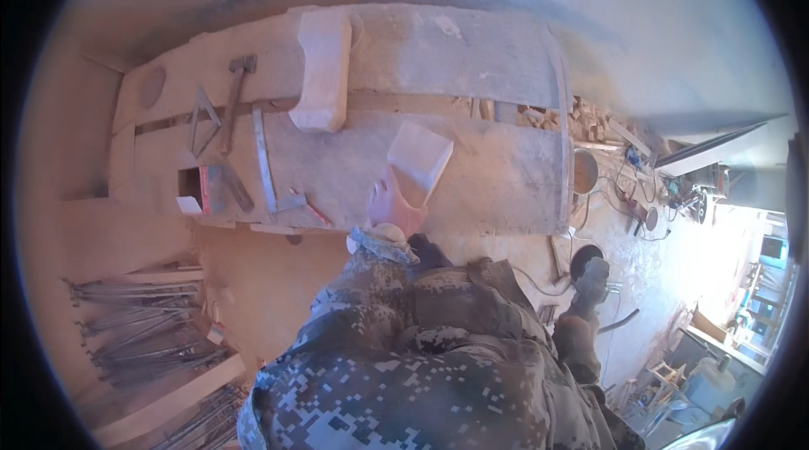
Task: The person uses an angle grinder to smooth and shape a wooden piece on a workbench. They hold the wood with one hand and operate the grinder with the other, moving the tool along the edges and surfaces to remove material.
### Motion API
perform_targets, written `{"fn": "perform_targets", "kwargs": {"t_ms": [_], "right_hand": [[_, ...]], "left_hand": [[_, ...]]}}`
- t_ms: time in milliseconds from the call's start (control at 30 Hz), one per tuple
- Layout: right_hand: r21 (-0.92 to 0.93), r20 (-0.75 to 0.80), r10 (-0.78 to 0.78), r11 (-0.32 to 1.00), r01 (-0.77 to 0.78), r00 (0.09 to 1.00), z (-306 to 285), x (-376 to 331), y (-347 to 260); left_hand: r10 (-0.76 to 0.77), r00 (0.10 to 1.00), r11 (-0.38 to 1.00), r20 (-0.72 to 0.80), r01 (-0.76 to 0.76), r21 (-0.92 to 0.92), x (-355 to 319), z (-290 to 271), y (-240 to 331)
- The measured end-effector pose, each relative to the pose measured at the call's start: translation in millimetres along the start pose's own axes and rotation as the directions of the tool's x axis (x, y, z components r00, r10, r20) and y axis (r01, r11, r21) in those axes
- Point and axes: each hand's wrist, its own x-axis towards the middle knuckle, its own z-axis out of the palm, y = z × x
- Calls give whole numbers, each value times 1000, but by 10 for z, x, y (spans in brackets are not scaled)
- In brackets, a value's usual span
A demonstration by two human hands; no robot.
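Observation:
My left hand (pixel 398 202) reaches over the near side of the workbench (pixel 497 189). Its fingers are closed on the near end of a pale, squarish wooden block (pixel 420 152), which sits at a slant to the bench edge. Beyond the block, to the left, lies a larger shaped piece of pale wood (pixel 323 71) with a curved side and wider ends. I cannot make out my right hand; the camouflage clothing covers much of the lower middle.
Left on the bench are a hammer (pixel 236 100), a triangular metal frame (pixel 203 120), a metal square (pixel 265 155) and an open box (pixel 200 190). Wood scraps (pixel 590 125) pile up at the right. Long clamps (pixel 143 324) are stacked lower left. A cable (pixel 539 286) trails across the floor.

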Motion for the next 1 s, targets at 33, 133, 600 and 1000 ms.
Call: {"fn": "perform_targets", "kwargs": {"t_ms": [33, 133, 600, 1000], "right_hand": [[-15, -37, 23, 1000, -24, 999, 28, 10, 44], [4, -85, 51, 999, -51, 995, 111, 8, 48], [97, -100, 39, 995, -30, 994, 354, -84, -39], [176, -23, -30, 984, 34, 999, 525, 49, -239]], "left_hand": [[-11, 1000, 999, -1, 11, -37, 25, -114, -11], [-39, 999, 987, -16, 36, -155, 158, -404, -3], [-88, 962, 995, -260, 96, 15, 1787, -2458, 467], [282, 849, 935, -446, -139, 325, 1496, -1675, -193]]}}
